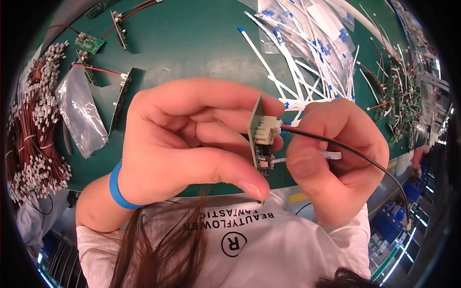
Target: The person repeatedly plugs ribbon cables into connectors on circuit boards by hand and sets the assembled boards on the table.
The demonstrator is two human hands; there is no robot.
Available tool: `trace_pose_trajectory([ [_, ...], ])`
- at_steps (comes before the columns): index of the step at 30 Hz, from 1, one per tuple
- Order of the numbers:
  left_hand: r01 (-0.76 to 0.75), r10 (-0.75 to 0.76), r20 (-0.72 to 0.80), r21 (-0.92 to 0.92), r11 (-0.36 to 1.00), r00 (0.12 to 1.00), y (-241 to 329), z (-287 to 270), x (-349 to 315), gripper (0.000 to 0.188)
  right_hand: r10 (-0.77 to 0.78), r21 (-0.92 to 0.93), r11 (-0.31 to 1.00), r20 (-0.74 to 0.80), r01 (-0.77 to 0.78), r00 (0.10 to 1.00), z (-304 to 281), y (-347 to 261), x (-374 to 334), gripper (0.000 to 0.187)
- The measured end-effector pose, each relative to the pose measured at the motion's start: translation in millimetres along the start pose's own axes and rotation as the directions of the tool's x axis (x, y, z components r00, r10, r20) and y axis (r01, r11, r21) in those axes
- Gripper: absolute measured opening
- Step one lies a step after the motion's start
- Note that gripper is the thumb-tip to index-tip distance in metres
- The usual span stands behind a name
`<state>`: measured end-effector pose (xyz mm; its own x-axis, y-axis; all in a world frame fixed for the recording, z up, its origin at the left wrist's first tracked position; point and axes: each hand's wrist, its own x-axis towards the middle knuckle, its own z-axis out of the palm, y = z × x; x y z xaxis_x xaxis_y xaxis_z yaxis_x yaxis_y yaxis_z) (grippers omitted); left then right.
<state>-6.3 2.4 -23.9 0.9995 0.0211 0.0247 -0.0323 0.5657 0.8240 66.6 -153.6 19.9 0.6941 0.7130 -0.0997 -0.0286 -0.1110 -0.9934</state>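
1. One green circuit board (256, 117) is standing nearly edge-on above the worktop (192, 48) edge, in front of a white shirt (283, 249).
2. The left hand (153, 129) is clamping that board by its edges, with the thumb pressing on the near side and the fingers on the far one; a blue wristband (115, 186) is circling this wrist.
3. Just right of the board, the right hand (353, 173) is pinching a white strip (331, 155) under its thumb (I cannot tell whether the strip's left end is sitting in the board).
4. A white connector (265, 128) is projecting from the board's right face, and a black-and-red cable (307, 133) is running from it across the right hand.
5. Beyond the board and to its right, white flat cables (290, 65) with blue ends are lying among clear bags (336, 50); farther right, a heap of boards and wires (401, 105) is spreading.
6. Left of the board, another board (120, 103) is standing beside a clear plastic bag (84, 113), and farther left, dark red wire bundles (36, 120) are lying piled.
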Motion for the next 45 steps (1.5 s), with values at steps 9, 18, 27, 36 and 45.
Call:
trace_pose_trajectory([
  [9,0.025,-0.025,-0.005,0.001,1.0,1.0,0.7,2.0,0.3,0.057,0.081,-0.074,0.994,-0.057,-0.085,0.995,1.9,-7.1,-0.4,0.022],
  [18,-0.004,0.004,0.004,0.091,0.996,1.0,2.2,-1.1,-1.4,0.058,0.137,-0.002,0.991,-0.013,-0.137,0.99,-0.1,-2.5,1.9,0.02],
  [27,-0.022,0.023,-0.007,0.119,0.993,1.0,0.6,-2.2,-2.7,0.059,0.226,0.163,0.96,0.038,-0.229,0.973,-0.9,-1.3,4.2,0.016],
  [36,-0.009,0.01,-0.02,0.085,0.996,1.0,1.3,0.1,-2.1,0.057,0.143,0.045,0.989,0.019,-0.144,0.989,0.2,-2.9,0.9,0.016],
  [45,0.018,-0.014,-0.024,0.146,0.989,1.0,4.6,2.4,-3.5,0.058,0.049,0.041,0.998,-0.09,-0.046,0.995,8.7,3.2,-1.1,0.021],
])
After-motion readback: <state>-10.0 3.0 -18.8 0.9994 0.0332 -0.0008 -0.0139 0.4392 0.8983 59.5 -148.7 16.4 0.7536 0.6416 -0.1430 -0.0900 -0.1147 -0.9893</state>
